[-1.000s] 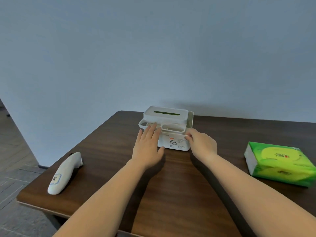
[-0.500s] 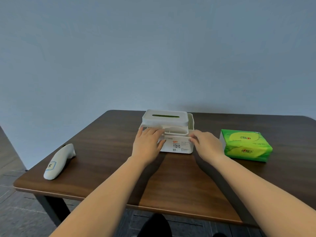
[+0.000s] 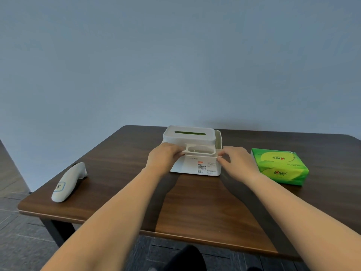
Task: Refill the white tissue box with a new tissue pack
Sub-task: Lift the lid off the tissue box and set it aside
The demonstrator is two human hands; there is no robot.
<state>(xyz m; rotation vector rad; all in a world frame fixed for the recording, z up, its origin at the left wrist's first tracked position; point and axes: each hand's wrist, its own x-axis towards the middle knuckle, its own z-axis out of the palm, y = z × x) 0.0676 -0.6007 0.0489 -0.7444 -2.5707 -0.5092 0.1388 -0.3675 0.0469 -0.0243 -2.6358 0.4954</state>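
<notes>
A white tissue box (image 3: 197, 163) stands at the far middle of the brown table, with a slotted lid (image 3: 189, 135) at the back and open compartments along its front. Green shows through the slot. My left hand (image 3: 165, 156) grips the box's front left corner, fingers curled over the compartment rim. My right hand (image 3: 235, 160) pinches the front right corner. A green tissue pack (image 3: 279, 166) lies flat on the table just right of my right hand, apart from the box.
A white handheld device (image 3: 67, 181) lies near the table's left edge (image 3: 35, 209). A plain blue-grey wall runs right behind the table. Dark floor tiles show below the table's front edge.
My view has pulled back and the table sits lower in frame. My left hand went from lying flat on the box's front to curling over its left rim; my right hand's fingers tightened on the right corner.
</notes>
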